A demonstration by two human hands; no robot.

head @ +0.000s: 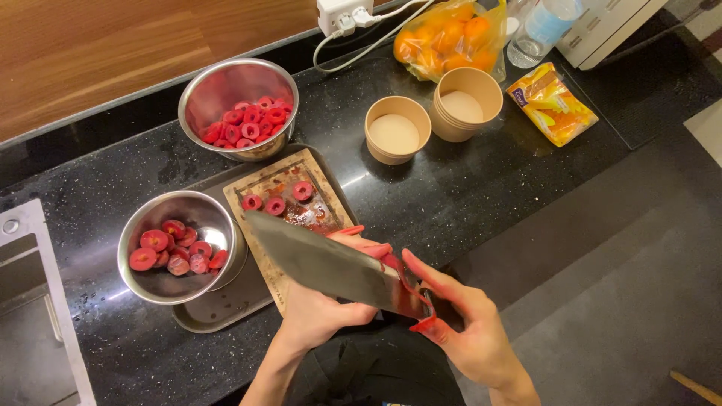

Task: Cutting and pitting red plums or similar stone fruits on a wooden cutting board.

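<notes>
Black speckled desk (466, 188) carries two steel bowls (180, 244) already filled with red fruit slices, only three slices (274, 201) left on my cutting board (301, 188), while my right hand (459, 323) clasps the cleaver (331, 267) and my left hand (323, 308), its fingers loosely curled, steadies the blade from beneath.

We are gripping a cleaver (331, 269) in our right hand (466, 323), our left hand (323, 304) touching its blade, red fruit slices (275, 201) lying on the cutting board (289, 203), two steel bowls (180, 248) sitting beside it
</notes>
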